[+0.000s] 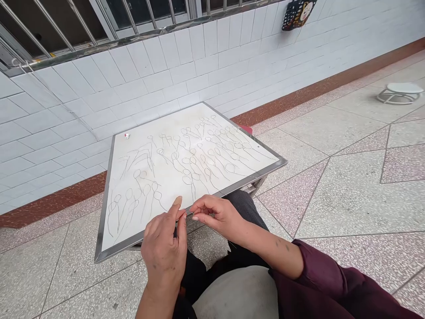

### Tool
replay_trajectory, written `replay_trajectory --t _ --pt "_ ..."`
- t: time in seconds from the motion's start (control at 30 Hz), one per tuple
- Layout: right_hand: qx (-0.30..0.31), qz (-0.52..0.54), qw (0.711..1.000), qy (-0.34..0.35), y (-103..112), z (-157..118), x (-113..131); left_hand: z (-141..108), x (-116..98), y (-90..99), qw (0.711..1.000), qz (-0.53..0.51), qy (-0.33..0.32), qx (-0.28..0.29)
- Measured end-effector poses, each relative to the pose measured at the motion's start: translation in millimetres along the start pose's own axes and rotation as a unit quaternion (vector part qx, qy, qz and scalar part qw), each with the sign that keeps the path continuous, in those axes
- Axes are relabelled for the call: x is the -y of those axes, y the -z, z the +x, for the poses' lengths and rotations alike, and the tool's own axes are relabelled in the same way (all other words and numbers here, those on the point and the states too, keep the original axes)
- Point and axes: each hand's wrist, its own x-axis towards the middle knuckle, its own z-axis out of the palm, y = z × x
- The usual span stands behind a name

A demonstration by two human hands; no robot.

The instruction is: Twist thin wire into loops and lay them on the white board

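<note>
Just over the near edge of the white table [159, 173], my two hands almost meet at the fingertips. My left hand [164, 243] pinches with thumb and finger; one fingertip has a tan covering. Close by on the right, my right hand [221, 215] also has thumb and forefinger drawn together. Whatever passes between the fingertips is too fine to make out. Many thin dark wire-like strands [192, 184], most with a round loop at one end and a long tail, lie spread over the tabletop. Several bent strands without clear loops [139, 153] lie at the left.
The table's grey metal rim [255, 177] runs close to my knees. A tiny white and red object [127, 136] sits in the far left corner. Behind stands a white tiled wall [166, 66] with a black basket [299, 14]. A low white stool [400, 92] stands off right.
</note>
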Motion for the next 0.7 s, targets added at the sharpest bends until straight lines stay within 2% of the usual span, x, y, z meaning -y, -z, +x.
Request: replay_trajectory --t 0.1,0.23,0.4,0.53,0.7 --pt "-0.004 0.012 1.000 0.002 -0.8 0.6 1.2 1.3 3.4 -2.1 0.999 0.021 -0.042 0.001" --pt "-0.003 0.039 0.999 0.004 -1.4 0.7 0.4 2.9 5.5 -3.5 0.997 0.034 -0.061 -0.021" --pt "-0.015 0.051 0.998 0.023 -7.8 -2.0 -4.3 6.5 4.7 -3.2 0.998 0.022 -0.044 -0.028" --pt "-0.069 -0.021 0.994 0.082 -14.4 -5.0 -6.7 9.4 4.8 -3.1 0.999 0.012 -0.042 -0.027" --pt "-0.079 -0.055 0.990 0.107 -16.6 -7.1 -7.3 13.4 3.9 -2.0 1.000 -0.004 -0.019 0.006"
